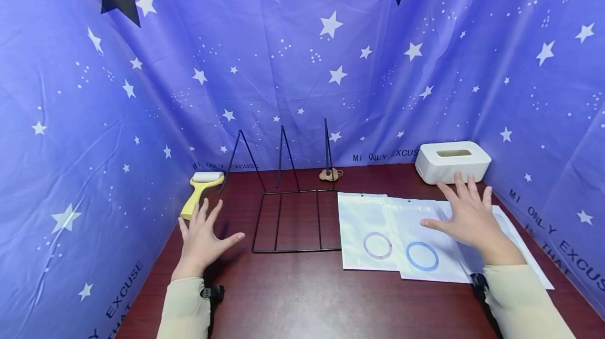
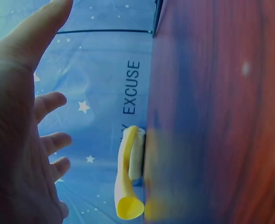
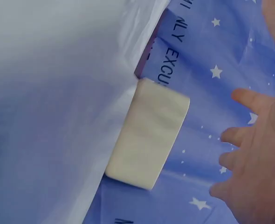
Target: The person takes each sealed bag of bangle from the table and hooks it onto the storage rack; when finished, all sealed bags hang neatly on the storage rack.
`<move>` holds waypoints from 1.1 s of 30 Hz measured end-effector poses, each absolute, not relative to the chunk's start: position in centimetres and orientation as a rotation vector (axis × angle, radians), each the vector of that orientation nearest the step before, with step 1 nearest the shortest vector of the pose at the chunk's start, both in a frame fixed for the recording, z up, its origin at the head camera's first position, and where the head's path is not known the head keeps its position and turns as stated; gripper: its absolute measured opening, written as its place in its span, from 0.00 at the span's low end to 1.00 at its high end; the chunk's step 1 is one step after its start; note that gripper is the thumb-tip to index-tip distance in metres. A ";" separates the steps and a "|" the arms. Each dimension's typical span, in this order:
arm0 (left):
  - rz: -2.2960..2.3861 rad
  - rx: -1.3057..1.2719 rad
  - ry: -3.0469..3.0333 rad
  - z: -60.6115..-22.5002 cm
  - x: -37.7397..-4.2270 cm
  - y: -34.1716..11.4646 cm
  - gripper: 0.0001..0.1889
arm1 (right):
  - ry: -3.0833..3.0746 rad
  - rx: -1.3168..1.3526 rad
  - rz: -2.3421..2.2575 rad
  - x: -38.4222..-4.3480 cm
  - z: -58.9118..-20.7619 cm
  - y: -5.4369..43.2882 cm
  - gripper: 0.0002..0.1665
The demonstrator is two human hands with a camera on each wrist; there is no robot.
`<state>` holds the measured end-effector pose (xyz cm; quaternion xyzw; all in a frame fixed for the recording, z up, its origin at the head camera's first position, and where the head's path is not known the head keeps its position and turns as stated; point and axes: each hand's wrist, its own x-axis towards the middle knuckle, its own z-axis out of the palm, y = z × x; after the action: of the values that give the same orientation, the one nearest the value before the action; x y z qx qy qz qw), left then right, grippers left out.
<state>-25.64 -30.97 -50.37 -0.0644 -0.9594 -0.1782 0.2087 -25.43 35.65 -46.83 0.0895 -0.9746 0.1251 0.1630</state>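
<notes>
Bags [image 1: 420, 223]: overlapping on table [image 1: 302, 297], just right of wire rack [image 1: 279, 221]
Left hand [image 1: 203, 242]: fingers spread, near lint roller [image 1: 195, 196]
Right hand [image 1: 468, 218]: fingers spread, over bags
Tissue box [image 1: 444, 171]: behind bags

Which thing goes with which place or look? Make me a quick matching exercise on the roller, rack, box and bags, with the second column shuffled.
1. Roller
2. Rack
3. Box
4. Bags

A. White, at the back right
B. Several, overlapping side by side
C. Yellow and white, at the left
D. Black wire, with tall uprights

Pairs: 1-C; 2-D; 3-A; 4-B
</notes>
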 end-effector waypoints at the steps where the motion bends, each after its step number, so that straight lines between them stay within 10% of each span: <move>1: -0.510 -0.187 -2.672 -50.4 -25.7 -30.9 0.61 | -2.788 0.264 0.363 -25.6 -46.8 35.5 0.72; 33: -1.016 -0.315 -2.807 -52.3 -26.3 -28.6 0.47 | -3.026 0.459 0.682 -31.4 -44.7 31.8 0.52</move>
<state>-26.34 -28.57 -52.26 -0.1045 -0.9329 -0.3375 0.0701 -31.44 31.81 -44.71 0.1463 -0.9650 0.2175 0.0029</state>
